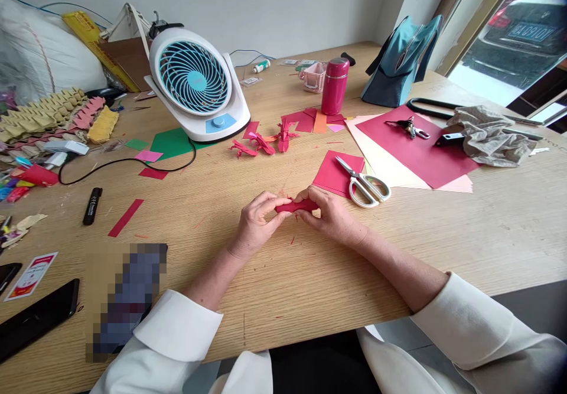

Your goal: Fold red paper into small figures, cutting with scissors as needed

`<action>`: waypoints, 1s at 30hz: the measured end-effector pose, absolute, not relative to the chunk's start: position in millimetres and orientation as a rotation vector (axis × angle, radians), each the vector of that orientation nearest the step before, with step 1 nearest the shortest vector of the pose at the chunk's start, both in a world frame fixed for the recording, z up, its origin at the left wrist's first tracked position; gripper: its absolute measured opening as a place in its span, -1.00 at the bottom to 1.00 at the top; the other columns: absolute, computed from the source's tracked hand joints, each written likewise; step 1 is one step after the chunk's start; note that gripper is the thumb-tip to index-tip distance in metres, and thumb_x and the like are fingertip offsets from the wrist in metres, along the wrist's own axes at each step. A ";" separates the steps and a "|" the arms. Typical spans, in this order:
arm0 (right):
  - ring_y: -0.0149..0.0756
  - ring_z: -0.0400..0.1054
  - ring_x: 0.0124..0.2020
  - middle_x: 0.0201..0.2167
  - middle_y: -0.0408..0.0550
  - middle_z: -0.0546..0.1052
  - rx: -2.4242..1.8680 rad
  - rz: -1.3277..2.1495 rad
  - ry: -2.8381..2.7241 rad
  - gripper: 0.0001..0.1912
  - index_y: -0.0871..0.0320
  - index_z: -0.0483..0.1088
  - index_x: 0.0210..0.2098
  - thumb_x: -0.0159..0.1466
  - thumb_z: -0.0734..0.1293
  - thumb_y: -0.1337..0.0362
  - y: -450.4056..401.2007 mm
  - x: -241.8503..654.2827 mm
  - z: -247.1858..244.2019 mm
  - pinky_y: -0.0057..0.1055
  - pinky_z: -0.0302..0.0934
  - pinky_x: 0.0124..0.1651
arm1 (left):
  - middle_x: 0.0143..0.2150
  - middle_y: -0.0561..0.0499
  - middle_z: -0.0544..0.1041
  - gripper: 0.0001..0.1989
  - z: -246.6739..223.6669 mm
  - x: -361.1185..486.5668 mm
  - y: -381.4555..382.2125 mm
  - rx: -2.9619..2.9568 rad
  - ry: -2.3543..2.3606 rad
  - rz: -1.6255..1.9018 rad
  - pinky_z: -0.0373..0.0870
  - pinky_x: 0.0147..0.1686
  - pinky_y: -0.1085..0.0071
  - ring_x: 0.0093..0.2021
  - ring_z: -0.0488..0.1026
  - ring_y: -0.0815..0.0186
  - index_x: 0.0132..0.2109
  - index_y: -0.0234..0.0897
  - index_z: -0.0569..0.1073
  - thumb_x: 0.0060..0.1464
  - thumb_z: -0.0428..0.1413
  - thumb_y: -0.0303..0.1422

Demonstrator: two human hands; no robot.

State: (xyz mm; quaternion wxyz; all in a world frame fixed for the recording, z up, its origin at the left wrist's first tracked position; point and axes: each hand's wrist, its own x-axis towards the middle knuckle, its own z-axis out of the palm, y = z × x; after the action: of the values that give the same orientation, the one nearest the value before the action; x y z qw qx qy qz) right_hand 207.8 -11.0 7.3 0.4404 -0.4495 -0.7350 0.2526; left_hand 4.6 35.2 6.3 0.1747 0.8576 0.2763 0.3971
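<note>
Between my two hands is a folded piece of red paper (297, 206), held just above the wooden table. My left hand (259, 218) pinches its left end between thumb and fingers. The right end is pinched by my right hand (328, 214). Fingers cover part of the folds. Scissors with white handles (364, 186) lie to the right, partly on a stack of red paper squares (333, 172). Beyond my hands stand several folded red paper figures (286, 137).
A white fan (195, 81) stands at the back left, its black cord (128, 160) curving over the table. Behind are a pink flask (334, 87) and a blue bag (398, 63). Large paper sheets (411, 146) lie right; a marker (93, 206) and red strip (126, 218) left.
</note>
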 end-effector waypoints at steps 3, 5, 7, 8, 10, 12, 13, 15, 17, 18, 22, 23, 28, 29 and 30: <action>-0.29 0.45 -0.26 -0.26 -0.02 0.51 -1.123 0.627 -1.830 -0.88 0.15 0.38 -0.20 0.25 0.33 0.40 -11.0 208.0 7.6 -0.33 0.39 -0.18 | -0.23 0.02 0.52 -0.78 6.2 4.4 34.8 2.474 0.785 1.128 0.44 -0.18 0.46 -0.23 0.49 0.39 -0.04 -0.22 0.54 0.13 0.21 -0.45; -0.30 0.45 -0.27 -0.25 -0.01 0.50 -1.126 0.637 -1.821 -0.89 0.16 0.39 -0.19 0.26 0.32 0.38 -11.2 207.8 7.2 -0.33 0.40 -0.18 | -0.24 0.02 0.51 -0.77 7.2 4.7 34.0 2.502 0.792 1.120 0.44 -0.20 0.47 -0.25 0.49 0.40 -0.04 -0.22 0.54 0.13 0.21 -0.46; -0.30 0.45 -0.28 -0.26 -0.01 0.50 -1.133 0.641 -1.816 -0.89 0.16 0.40 -0.20 0.26 0.32 0.37 -11.4 207.4 6.7 -0.33 0.40 -0.19 | -0.25 0.03 0.51 -0.78 8.4 5.2 33.2 2.516 0.806 1.110 0.44 -0.21 0.48 -0.26 0.49 0.40 -0.05 -0.23 0.54 0.13 0.21 -0.47; -0.30 0.45 -0.28 -0.27 -0.01 0.50 -1.138 0.640 -1.814 -0.90 0.16 0.40 -0.20 0.26 0.32 0.37 -11.5 207.2 6.5 -0.33 0.40 -0.19 | -0.26 0.03 0.50 -0.78 9.0 5.4 33.1 2.517 0.810 1.104 0.44 -0.21 0.48 -0.27 0.48 0.41 -0.05 -0.23 0.54 0.13 0.21 -0.47; -0.29 0.45 -0.27 -0.27 -0.01 0.50 -1.139 0.652 -1.805 -0.91 0.15 0.41 -0.21 0.26 0.32 0.36 -11.7 207.1 6.7 -0.33 0.40 -0.20 | -0.26 0.03 0.50 -0.78 9.8 5.4 33.4 2.510 0.801 1.090 0.44 -0.22 0.47 -0.27 0.48 0.40 -0.05 -0.22 0.54 0.14 0.21 -0.47; -0.30 0.46 -0.29 -0.27 -0.01 0.51 -1.134 0.695 -1.785 -0.91 0.16 0.41 -0.21 0.27 0.32 0.35 -11.9 207.2 7.6 -0.34 0.41 -0.20 | -0.26 0.03 0.51 -0.79 10.0 5.2 34.5 2.485 0.784 1.087 0.44 -0.22 0.47 -0.27 0.48 0.40 -0.06 -0.23 0.54 0.13 0.22 -0.46; -0.31 0.46 -0.30 -0.27 -0.02 0.51 -1.132 0.723 -1.774 -0.91 0.16 0.41 -0.21 0.27 0.32 0.35 -11.9 207.3 8.2 -0.34 0.41 -0.21 | -0.27 0.03 0.51 -0.79 10.1 5.0 35.1 2.472 0.775 1.088 0.44 -0.23 0.47 -0.28 0.48 0.40 -0.07 -0.23 0.54 0.12 0.22 -0.45; -0.33 0.45 -0.33 -0.29 -0.03 0.51 -1.133 0.763 -1.763 -0.91 0.16 0.40 -0.21 0.28 0.31 0.35 -11.9 207.3 9.5 -0.34 0.40 -0.22 | -0.27 0.03 0.51 -0.81 10.1 4.9 35.7 2.458 0.761 1.093 0.44 -0.25 0.48 -0.29 0.48 0.40 -0.08 -0.24 0.55 0.12 0.23 -0.44; -0.33 0.45 -0.34 -0.31 -0.03 0.51 -1.143 0.765 -1.766 -0.93 0.16 0.40 -0.22 0.28 0.30 0.35 -11.8 206.9 10.2 -0.34 0.40 -0.21 | -0.27 0.02 0.51 -0.82 10.2 5.3 34.8 2.475 0.757 1.093 0.44 -0.25 0.48 -0.28 0.48 0.40 -0.09 -0.24 0.55 0.13 0.22 -0.44; -0.33 0.45 -0.34 -0.32 -0.04 0.50 -1.149 0.756 -1.768 -0.93 0.16 0.40 -0.23 0.28 0.29 0.36 -11.8 206.6 10.2 -0.33 0.40 -0.22 | -0.27 0.02 0.51 -0.82 10.4 5.7 33.9 2.496 0.761 1.093 0.44 -0.24 0.48 -0.28 0.48 0.40 -0.08 -0.24 0.54 0.14 0.21 -0.44; -0.34 0.44 -0.36 -0.33 -0.05 0.49 -1.160 0.733 -1.761 -0.93 0.15 0.38 -0.25 0.26 0.29 0.39 -11.9 205.6 8.9 -0.35 0.40 -0.24 | -0.27 0.01 0.50 -0.82 10.6 7.2 29.8 2.573 0.814 1.086 0.44 -0.22 0.44 -0.25 0.48 0.37 -0.07 -0.25 0.53 0.17 0.18 -0.43; -0.34 0.44 -0.35 -0.31 -0.05 0.50 -1.152 0.734 -1.761 -0.92 0.15 0.38 -0.24 0.26 0.30 0.40 -12.1 205.7 8.4 -0.36 0.40 -0.23 | -0.26 0.01 0.50 -0.82 10.5 7.4 29.4 2.564 0.824 1.091 0.44 -0.21 0.44 -0.25 0.49 0.37 -0.06 -0.24 0.53 0.17 0.18 -0.42; -0.36 0.45 -0.33 -0.28 -0.05 0.50 -1.122 0.748 -1.761 -0.89 0.14 0.34 -0.19 0.27 0.29 0.38 -12.9 207.7 8.6 -0.36 0.41 -0.20 | -0.24 0.01 0.51 -0.81 10.6 7.1 29.9 2.478 0.837 1.122 0.44 -0.20 0.44 -0.24 0.49 0.38 -0.06 -0.24 0.52 0.16 0.19 -0.43; -0.36 0.45 -0.34 -0.29 -0.05 0.50 -1.121 0.751 -1.759 -0.91 0.14 0.34 -0.20 0.28 0.29 0.38 -13.0 207.9 9.0 -0.36 0.41 -0.21 | -0.24 0.01 0.51 -0.82 11.0 7.1 29.7 2.477 0.836 1.121 0.44 -0.20 0.44 -0.24 0.50 0.37 -0.06 -0.24 0.52 0.16 0.19 -0.42; -0.36 0.45 -0.34 -0.31 -0.06 0.49 -1.120 0.754 -1.758 -0.92 0.14 0.34 -0.21 0.28 0.28 0.38 -13.1 207.8 9.4 -0.37 0.40 -0.21 | -0.24 0.01 0.51 -0.82 11.5 7.2 29.3 2.485 0.835 1.120 0.44 -0.20 0.44 -0.24 0.50 0.37 -0.07 -0.24 0.52 0.16 0.19 -0.42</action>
State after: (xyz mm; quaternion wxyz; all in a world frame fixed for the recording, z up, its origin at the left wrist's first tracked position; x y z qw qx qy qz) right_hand 207.8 -13.1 9.4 0.4463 -0.4523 -0.7097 0.3043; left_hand 7.2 29.3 11.5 0.1450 0.8624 0.2899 0.3888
